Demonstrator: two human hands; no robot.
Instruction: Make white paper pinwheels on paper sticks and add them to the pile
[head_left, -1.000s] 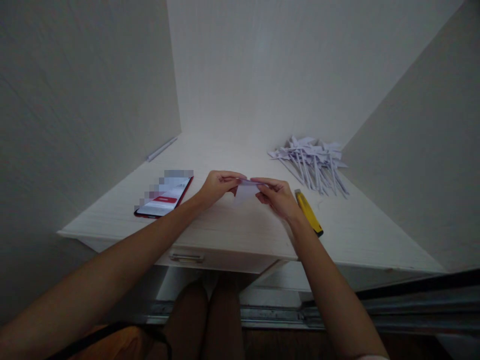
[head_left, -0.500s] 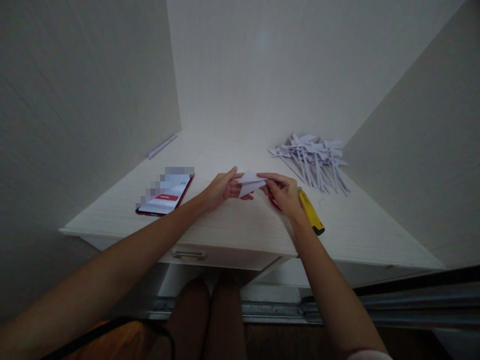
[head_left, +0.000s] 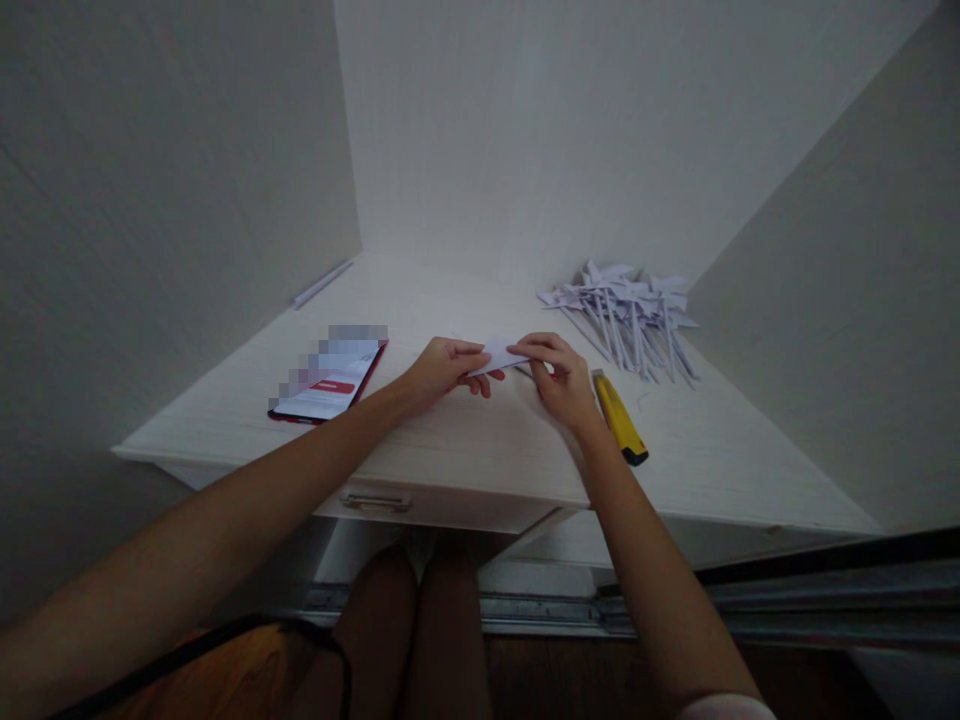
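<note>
Left hand (head_left: 442,372): thumb lowered since the earlier frame, pinching near end of folded white paper (head_left: 502,355) against fingers. Right hand (head_left: 564,382): fingertips grasping opposite end; paper spans between.

White paper (head_left: 496,356) now narrower in view

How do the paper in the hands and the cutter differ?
The paper is white; the cutter is yellow with a black end. The left hand and right hand hold the paper; the cutter lies on the table. The paper looks thin; the cutter, thicker. Both are near the right hand.
</note>
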